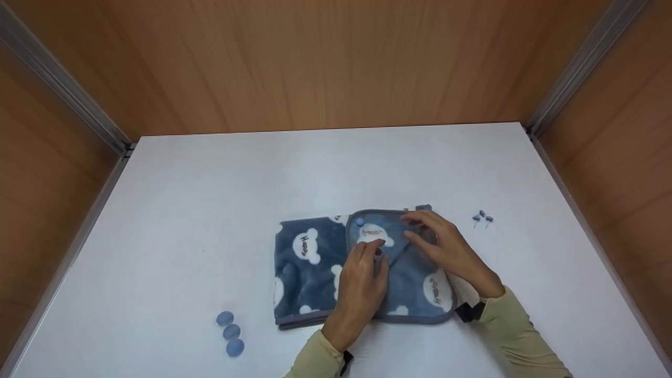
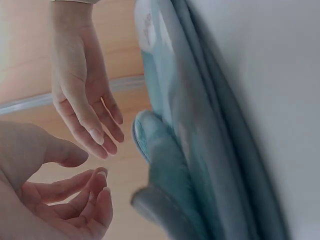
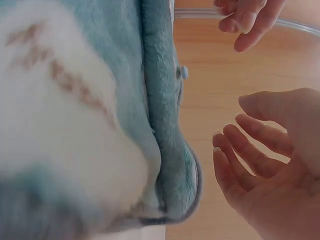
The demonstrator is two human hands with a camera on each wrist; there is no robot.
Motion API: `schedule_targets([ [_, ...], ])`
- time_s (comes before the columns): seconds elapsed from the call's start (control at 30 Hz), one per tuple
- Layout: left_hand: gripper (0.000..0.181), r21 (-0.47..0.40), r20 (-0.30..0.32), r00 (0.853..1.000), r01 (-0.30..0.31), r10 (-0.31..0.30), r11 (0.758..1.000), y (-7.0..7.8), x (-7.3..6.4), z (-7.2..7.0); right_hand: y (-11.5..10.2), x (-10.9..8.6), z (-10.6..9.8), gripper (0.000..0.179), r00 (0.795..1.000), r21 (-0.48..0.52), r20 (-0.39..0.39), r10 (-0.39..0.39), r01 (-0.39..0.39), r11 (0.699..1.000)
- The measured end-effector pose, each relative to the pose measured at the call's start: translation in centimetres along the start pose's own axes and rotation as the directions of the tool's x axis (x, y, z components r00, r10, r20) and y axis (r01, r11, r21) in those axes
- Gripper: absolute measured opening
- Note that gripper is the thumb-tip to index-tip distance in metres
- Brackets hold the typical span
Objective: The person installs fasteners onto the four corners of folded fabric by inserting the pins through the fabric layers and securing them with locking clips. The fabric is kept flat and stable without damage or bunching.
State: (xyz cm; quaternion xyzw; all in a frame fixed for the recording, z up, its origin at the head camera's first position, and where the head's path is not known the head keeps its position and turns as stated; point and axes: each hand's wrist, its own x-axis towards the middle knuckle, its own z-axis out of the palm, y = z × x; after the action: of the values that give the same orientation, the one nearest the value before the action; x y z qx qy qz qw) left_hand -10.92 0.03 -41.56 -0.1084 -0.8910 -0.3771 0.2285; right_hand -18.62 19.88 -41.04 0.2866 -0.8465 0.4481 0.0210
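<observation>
A folded blue blanket (image 1: 310, 268) with white bear-shaped patches lies on the white table, its right part doubled over in a layer with a grey-edged border. A small round blue button (image 1: 360, 222) sits near that layer's upper left corner; in the right wrist view a small knob (image 3: 184, 72) sticks out from the cloth. My left hand (image 1: 362, 283) hovers over the middle of the blanket, fingers loosely bent around nothing. Above the right part is my right hand (image 1: 446, 247), its fingers relaxed and apart. Both hands look clear of the cloth in the wrist views.
Three round blue caps (image 1: 231, 332) lie in a row left of the blanket. Three small blue-headed pins (image 1: 482, 216) are grouped at the right, beyond the right hand. Wooden panels (image 1: 336, 63) enclose the table at the back and both sides.
</observation>
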Motion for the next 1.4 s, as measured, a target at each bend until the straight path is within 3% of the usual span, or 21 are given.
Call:
schedule_targets([
  [0.43,0.024,-0.05,0.063,0.994,-0.089,0.092,0.995,2.5,-0.7,0.8,1.5,-2.9,-3.0,0.034,0.982,-0.106,-0.162,0.096,-0.114,0.988],
  [0.63,0.025,-0.074,0.131,0.985,-0.099,0.108,0.992,3.8,-1.2,1.5,2.2,-3.8,-3.9,0.032,0.969,-0.1,-0.209,0.132,-0.156,0.983],
  [0.87,0.024,-0.073,0.155,0.976,-0.144,0.154,0.987,4.7,-1.7,2.2,3.2,-4.6,-4.6,0.032,0.956,-0.106,-0.254,0.147,-0.178,0.978],
  [1.1,0.025,-0.047,0.2,0.958,-0.198,0.204,0.979,5.3,-2.3,2.7,4.5,-5.1,-5.4,0.031,0.939,-0.125,-0.277,0.205,-0.247,0.961],
  [1.4,0.032,0.06,0.316,0.929,-0.22,0.191,0.974,5.5,-3.0,3.2,5.9,-5.9,-6.2,0.03,0.918,-0.096,-0.305,0.253,-0.294,0.951],
])
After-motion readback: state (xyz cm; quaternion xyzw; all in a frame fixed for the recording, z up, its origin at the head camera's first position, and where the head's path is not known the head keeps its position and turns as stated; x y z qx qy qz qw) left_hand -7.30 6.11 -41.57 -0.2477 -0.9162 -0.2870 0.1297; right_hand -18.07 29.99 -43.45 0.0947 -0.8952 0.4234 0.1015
